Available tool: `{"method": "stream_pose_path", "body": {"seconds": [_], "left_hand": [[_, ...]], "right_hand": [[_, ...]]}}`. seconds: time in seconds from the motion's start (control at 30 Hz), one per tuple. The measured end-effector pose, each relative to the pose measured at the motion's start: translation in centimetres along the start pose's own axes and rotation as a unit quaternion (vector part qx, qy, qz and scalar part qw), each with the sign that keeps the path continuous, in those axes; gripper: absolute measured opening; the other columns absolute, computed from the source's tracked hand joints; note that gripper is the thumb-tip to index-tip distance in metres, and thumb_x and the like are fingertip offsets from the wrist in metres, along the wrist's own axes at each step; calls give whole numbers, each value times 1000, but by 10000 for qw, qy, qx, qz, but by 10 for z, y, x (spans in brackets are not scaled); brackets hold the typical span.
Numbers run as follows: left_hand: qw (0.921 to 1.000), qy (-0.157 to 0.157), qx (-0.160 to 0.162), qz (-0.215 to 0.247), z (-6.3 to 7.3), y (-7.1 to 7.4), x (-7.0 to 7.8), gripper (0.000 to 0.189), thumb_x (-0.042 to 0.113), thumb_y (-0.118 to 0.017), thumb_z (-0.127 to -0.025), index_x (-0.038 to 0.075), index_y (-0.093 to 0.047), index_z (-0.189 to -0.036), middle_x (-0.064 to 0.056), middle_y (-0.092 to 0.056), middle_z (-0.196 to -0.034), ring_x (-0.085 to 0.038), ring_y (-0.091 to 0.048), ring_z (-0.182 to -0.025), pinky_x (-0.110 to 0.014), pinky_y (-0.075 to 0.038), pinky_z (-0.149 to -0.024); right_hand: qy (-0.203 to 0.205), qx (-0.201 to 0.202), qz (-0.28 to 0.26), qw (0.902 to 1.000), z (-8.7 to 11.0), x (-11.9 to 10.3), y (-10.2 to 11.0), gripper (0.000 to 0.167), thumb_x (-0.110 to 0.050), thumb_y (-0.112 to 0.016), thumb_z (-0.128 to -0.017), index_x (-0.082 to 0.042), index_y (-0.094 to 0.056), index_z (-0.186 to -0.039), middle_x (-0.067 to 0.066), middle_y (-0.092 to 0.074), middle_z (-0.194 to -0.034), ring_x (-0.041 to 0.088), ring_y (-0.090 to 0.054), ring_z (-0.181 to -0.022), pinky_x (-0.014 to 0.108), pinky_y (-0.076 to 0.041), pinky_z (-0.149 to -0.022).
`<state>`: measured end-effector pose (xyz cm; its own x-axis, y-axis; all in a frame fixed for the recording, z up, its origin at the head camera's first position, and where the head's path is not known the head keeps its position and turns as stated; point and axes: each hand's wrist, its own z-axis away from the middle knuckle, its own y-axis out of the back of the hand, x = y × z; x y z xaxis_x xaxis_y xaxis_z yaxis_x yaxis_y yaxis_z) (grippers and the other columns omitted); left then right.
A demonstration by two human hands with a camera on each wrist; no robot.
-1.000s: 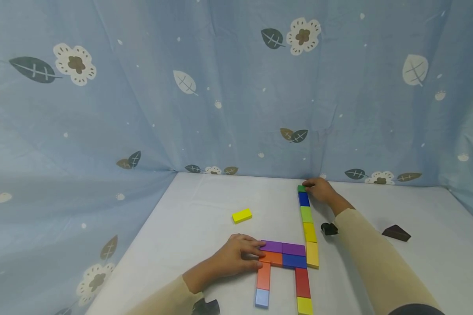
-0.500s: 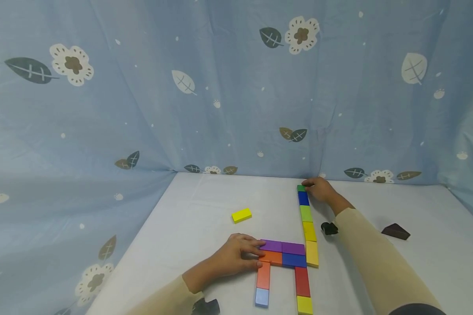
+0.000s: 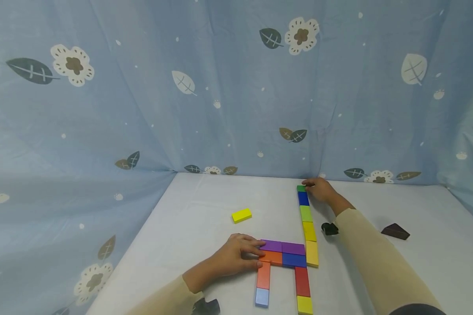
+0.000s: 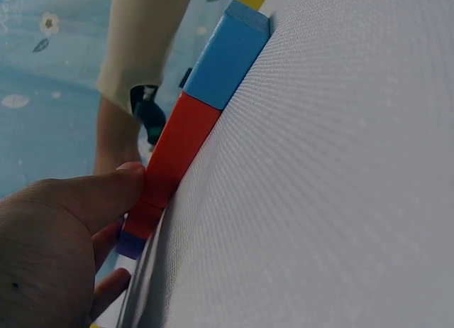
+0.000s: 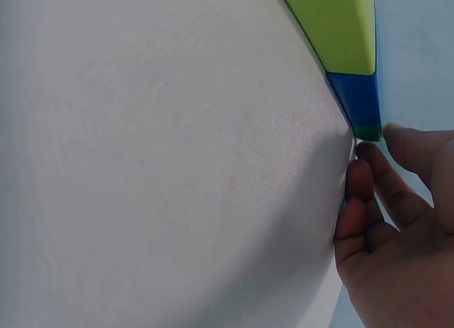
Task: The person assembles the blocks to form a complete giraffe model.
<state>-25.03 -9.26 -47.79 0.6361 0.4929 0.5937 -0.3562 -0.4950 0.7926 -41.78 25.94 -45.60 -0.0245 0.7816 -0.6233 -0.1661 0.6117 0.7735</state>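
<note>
Flat coloured blocks lie joined on the white table. My left hand (image 3: 234, 258) rests at the left end of two rows, fingers touching the purple block (image 3: 271, 246) and the orange block (image 3: 272, 257). Its thumb meets the corner of the salmon block (image 3: 263, 275), which looks red in the left wrist view. At the far end of a long column, my right hand (image 3: 320, 190) pinches the small green block (image 3: 301, 188) between thumb and index finger. Below it in the column come a dark blue block (image 3: 304, 199), a lime block (image 3: 306, 213) and two yellow ones.
A loose yellow block (image 3: 241, 215) lies left of the column. To the right is a dark brown wedge-shaped piece (image 3: 396, 231). A black wrist device (image 3: 330, 229) shows beside the right sleeve. A blue patterned curtain (image 3: 236, 96) borders the white table (image 3: 197, 205).
</note>
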Motion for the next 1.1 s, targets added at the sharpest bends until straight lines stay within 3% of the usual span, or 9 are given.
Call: {"method": "stream_pose_path", "body": {"seconds": [0.5, 0.7, 1.1], "left_hand": [[9999, -92, -14, -57, 0, 1, 1, 36, 52, -63, -90, 30, -73, -116, 23, -53, -134, -6, -46, -123, -46, -29, -105], [10000, -37, -67, -36, 0, 1, 0, 35, 52, -64, -90, 31, -72, -117, 24, -52, -134, -6, -45, -123, -47, -28, -106], [9999, -61, -69, -94, 2, 5, 0, 36, 53, -63, -89, 31, -72, -117, 24, -51, -135, -7, -45, -124, -48, -28, -106]], "right_hand": [[131, 96, 382, 9991, 19, 5, 16, 34, -12, -53, -101, -2, -56, -133, 21, -57, -127, 38, -51, -116, 52, -43, -98], [316, 139, 542, 9979, 39, 9, 29, 33, -11, -56, -98, 1, -60, -129, 22, -59, -122, 40, -54, -110, 51, -48, -91], [313, 116, 1059, 9938, 84, 21, 56, 35, -12, -61, -96, 1, -59, -129, 20, -62, -115, 36, -58, -100, 45, -53, -79]]}}
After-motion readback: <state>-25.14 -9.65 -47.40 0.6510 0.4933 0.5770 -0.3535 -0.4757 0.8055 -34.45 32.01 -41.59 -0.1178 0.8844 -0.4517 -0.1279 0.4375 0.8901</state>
